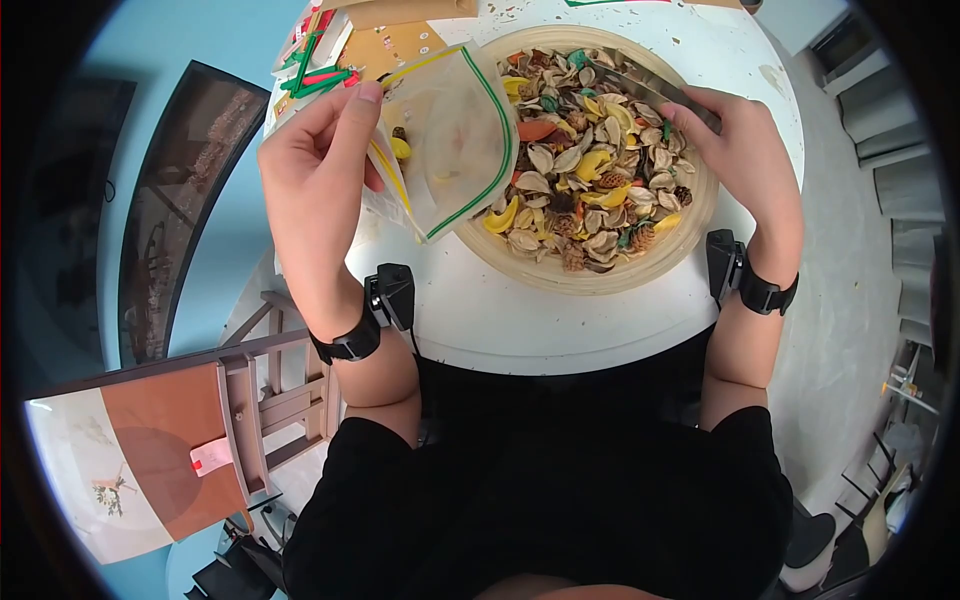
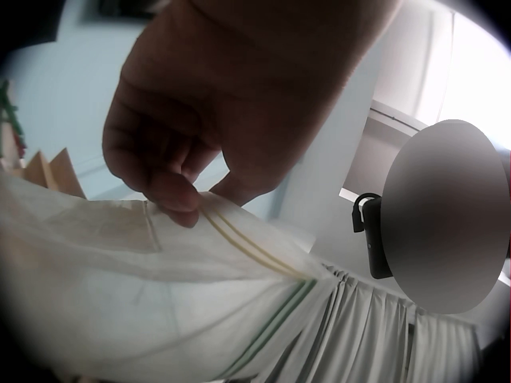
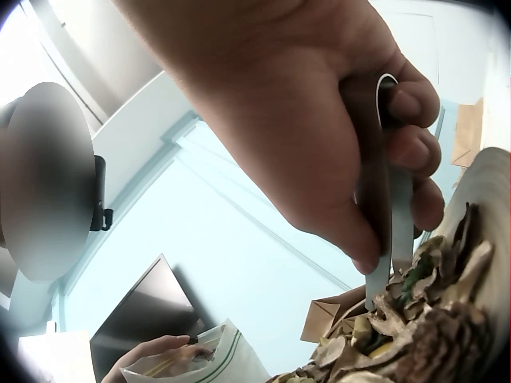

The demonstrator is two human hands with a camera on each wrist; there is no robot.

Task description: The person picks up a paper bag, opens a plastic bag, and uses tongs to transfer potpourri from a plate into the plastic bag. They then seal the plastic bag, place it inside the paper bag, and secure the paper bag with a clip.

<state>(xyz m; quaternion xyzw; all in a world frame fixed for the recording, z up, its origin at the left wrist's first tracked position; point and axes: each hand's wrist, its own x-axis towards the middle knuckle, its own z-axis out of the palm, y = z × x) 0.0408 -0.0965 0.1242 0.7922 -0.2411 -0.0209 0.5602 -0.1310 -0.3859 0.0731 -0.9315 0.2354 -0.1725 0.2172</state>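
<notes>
My left hand [image 1: 318, 175] pinches the rim of a clear zip bag [image 1: 455, 135] with yellow and green seal strips. The bag's mouth gapes open, and a small yellow piece [image 1: 400, 148] with a dark one shows in it. In my right hand [image 1: 745, 150] are metal tongs [image 3: 391, 207], gripped between thumb and fingers. Their tips reach down into dried potpourri [image 1: 570, 165], a mix of pale petals, yellow curls and small cones; what lies between the tips is hidden. A round wooden tray [image 1: 600, 285] holds the potpourri, just right of the bag.
Red and green sticks [image 1: 318, 80] lie at the table's back left, near a brown paper piece [image 1: 400, 12]. The white table [image 1: 500, 340] curves close to my body. A wooden frame [image 1: 285, 410] stands at the lower left.
</notes>
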